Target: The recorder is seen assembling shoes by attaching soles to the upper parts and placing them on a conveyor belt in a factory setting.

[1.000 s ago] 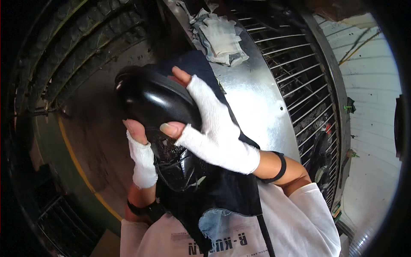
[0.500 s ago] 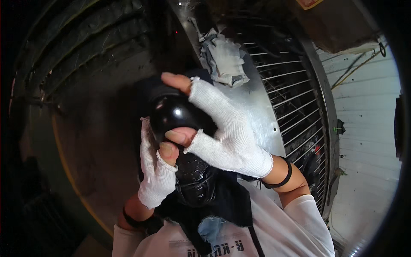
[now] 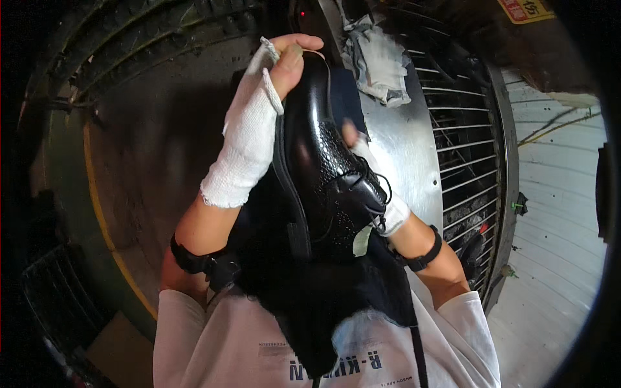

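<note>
A glossy black lace-up shoe [image 3: 314,149] lies tilted over my lap, toe pointing away and sole edge toward the left. Its front is smooth and the part behind is textured; a pale green patch [image 3: 361,241] shows near the heel. My left hand [image 3: 249,123], in a white knit glove with bare fingertips, closes around the toe, thumb at its tip. Beside the laces [image 3: 381,194], on the shoe's right, is my right hand [image 3: 381,165] in a matching glove. One of its fingertips is smeared by motion, and the shoe hides the others.
A dark cloth [image 3: 304,281] covers my lap under the shoe. Right of it runs a metal ledge [image 3: 414,158] with a crumpled grey-white rag [image 3: 378,61] at its far end. Beyond stands a rack of metal bars [image 3: 459,129]. Dark ridged shapes [image 3: 149,45] lie far left.
The shoe has turned from toe-on to lengthwise, showing its side and laces. My left hand has moved up to the toe; my right hand has left the toe for the shoe's right side.
</note>
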Motion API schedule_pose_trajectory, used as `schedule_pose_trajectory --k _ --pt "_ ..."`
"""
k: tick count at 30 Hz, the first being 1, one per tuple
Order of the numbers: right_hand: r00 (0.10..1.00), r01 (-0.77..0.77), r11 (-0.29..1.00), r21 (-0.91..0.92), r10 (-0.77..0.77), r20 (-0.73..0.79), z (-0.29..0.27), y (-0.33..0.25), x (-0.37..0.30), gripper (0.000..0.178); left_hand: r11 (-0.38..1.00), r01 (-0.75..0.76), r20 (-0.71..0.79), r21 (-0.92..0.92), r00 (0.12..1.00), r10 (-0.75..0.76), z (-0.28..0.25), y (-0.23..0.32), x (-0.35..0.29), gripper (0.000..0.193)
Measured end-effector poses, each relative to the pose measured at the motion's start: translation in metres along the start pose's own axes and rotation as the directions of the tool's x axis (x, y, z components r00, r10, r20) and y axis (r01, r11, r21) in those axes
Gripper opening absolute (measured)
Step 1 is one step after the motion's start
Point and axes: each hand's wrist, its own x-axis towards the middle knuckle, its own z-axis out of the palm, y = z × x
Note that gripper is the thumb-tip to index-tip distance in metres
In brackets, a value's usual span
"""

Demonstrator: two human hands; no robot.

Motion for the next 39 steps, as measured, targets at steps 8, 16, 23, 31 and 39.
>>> schedule_pose_trajectory --k 8,16,23,31,39 --pt "0.887 -0.268 0.936 -0.230 0.147 -0.438 0.037 -0.003 -0.068 0.077 0.884 -0.237 -0.367 0.403 0.843 0.393 0.036 -0.069 -0.059 0.065" --pt "0.843 -0.003 0.947 -0.321 -0.170 -0.510 0.023 -0.004 -0.002 0.025 0.986 -0.092 -0.219 0.136 0.968 0.121 -0.005 -0.089 -0.015 0.066" --pt "0.763 -0.202 0.971 -0.131 0.072 -0.642 -0.025 0.032 0.024 0.046 0.696 0.636 -0.259 -0.333 0.648 -0.716 0.009 -0.135 -0.086 0.075" --pt "0.823 -0.077 0.897 -0.435 -0.189 -0.535 -0.023 0.012 0.047 0.052 0.916 0.385 -0.452 0.109 0.840 -0.299 0.029 -0.155 -0.065 0.063" --pt "0.844 -0.026 0.999 -0.042 -0.001 -0.537 -0.056 0.034 0.025 0.045 0.819 0.444 -0.221 -0.363 0.813 -0.539 0.012 -0.146 -0.077 0.068"
